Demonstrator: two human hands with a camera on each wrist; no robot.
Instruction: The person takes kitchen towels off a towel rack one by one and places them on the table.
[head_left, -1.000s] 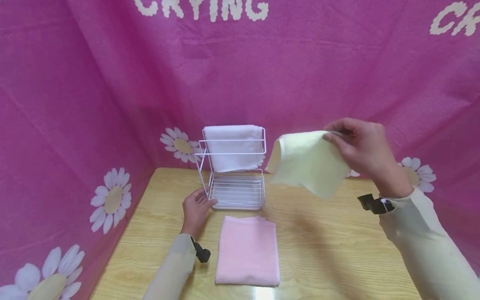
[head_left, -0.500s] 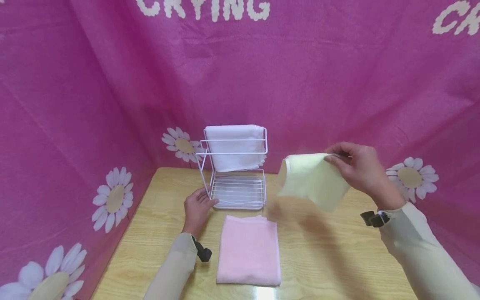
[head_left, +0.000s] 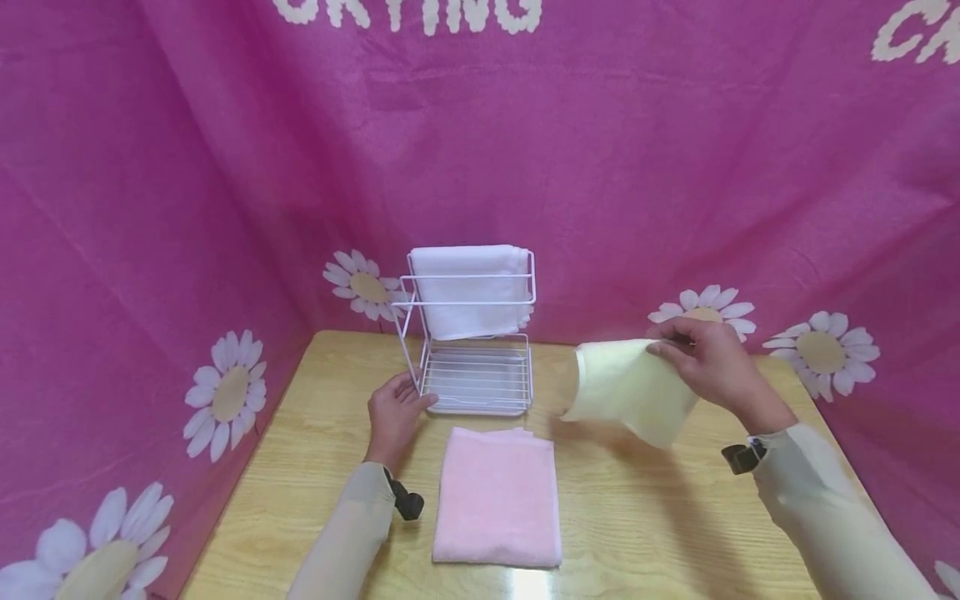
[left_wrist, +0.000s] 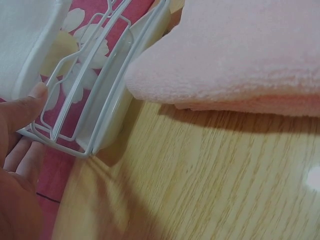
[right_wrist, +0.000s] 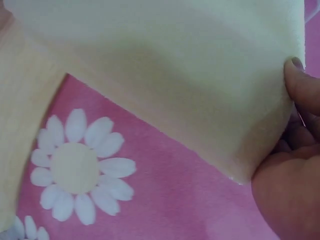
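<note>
A pale yellow towel hangs in the air to the right of a white wire rack. My right hand pinches its upper edge between thumb and fingers; in the right wrist view the yellow cloth drapes away from the thumb. My left hand holds the rack at its lower left corner, thumb inside and fingers outside the wire frame. Over the rack's rear upper bar hangs a folded white towel. A folded pink towel lies flat on the table in front of the rack.
Wooden table stands against a magenta curtain with white daisies and lettering. The curtain closes off the back and both sides. The rack's front upper bars carry no cloth.
My right hand has come down toward the table and slightly right, carrying the yellow towel. The left hand stays on the rack; the pink and white towels stay put.
</note>
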